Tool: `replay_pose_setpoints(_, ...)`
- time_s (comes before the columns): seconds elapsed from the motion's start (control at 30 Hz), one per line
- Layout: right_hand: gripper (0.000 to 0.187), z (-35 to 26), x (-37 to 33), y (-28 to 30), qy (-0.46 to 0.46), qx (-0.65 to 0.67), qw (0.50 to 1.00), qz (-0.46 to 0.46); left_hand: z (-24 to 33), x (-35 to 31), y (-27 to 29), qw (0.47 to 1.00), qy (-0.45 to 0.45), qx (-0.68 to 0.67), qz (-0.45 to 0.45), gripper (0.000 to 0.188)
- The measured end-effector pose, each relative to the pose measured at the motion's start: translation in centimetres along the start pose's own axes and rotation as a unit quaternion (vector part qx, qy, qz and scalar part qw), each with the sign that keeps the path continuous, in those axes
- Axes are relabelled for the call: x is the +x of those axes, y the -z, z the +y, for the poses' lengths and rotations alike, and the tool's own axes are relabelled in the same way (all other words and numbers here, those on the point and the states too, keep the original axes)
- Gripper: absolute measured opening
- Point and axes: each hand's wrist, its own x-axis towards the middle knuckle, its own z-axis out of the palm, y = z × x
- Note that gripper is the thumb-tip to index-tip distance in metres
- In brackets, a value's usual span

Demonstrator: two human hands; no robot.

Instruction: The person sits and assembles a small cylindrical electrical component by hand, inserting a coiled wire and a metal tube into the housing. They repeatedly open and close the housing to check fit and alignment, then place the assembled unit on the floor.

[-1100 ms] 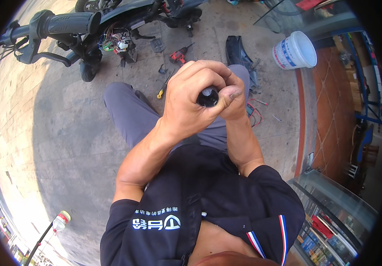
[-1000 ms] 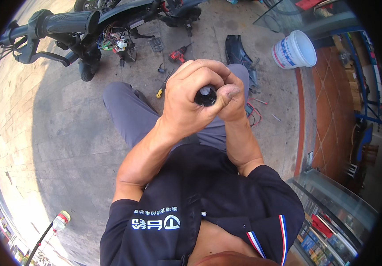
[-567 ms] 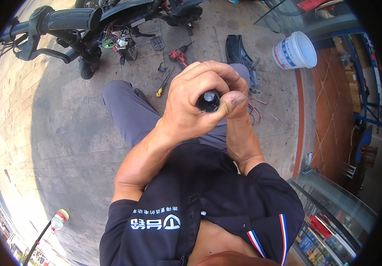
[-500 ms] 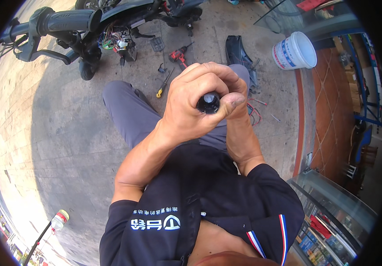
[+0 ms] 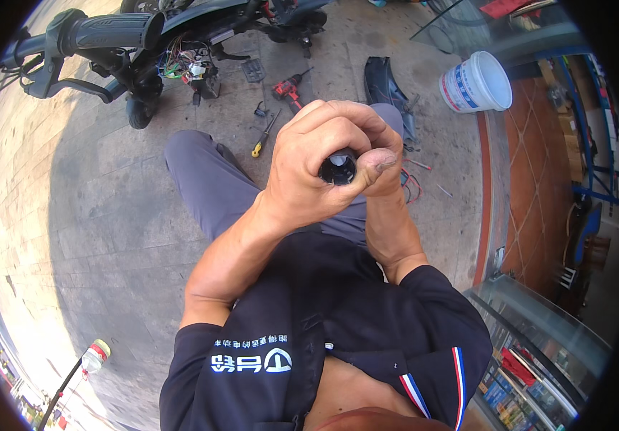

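My left hand (image 5: 306, 161) is wrapped round a black tube (image 5: 336, 169), whose round, hollow end faces up between the curled fingers and thumb. The rest of the tube is hidden, so its exact kind does not show. Close against it and partly behind is my right hand (image 5: 387, 172), closed on the same tube as far as I can see; most of its fingers are covered by the left. Both hands are held together in front of my chest, above my grey trouser legs (image 5: 205, 176).
A scooter's handlebar grip (image 5: 119, 34) and exposed wiring (image 5: 183, 65) are at upper left. On the paving lie a red power drill (image 5: 289, 91), a yellow-handled screwdriver (image 5: 260, 144) and a black curved panel (image 5: 385, 82). A white bucket (image 5: 467, 85) stands right, near a glass case (image 5: 532, 316).
Both hands keep their hold on the black tube in nearly the same place. The surroundings have shifted very slightly in the view.
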Motion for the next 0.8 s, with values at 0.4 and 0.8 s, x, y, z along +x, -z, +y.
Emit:
replay_pose_setpoints(0.4, 0.017, 0.5, 1.0, 1.1, 0.053, -0.014, 0.996, -0.071, 0.2, 0.3, 0.2, 0.999, 0.005, -0.039, -0.006, 0.017)
replay_pose_setpoints(0.8, 0.03, -1.1, 0.0, -0.8, -0.025, 0.034, 0.999, 0.003, -0.8, 0.2, -0.3, 0.999, -0.018, 0.016, 0.044, 0.022)
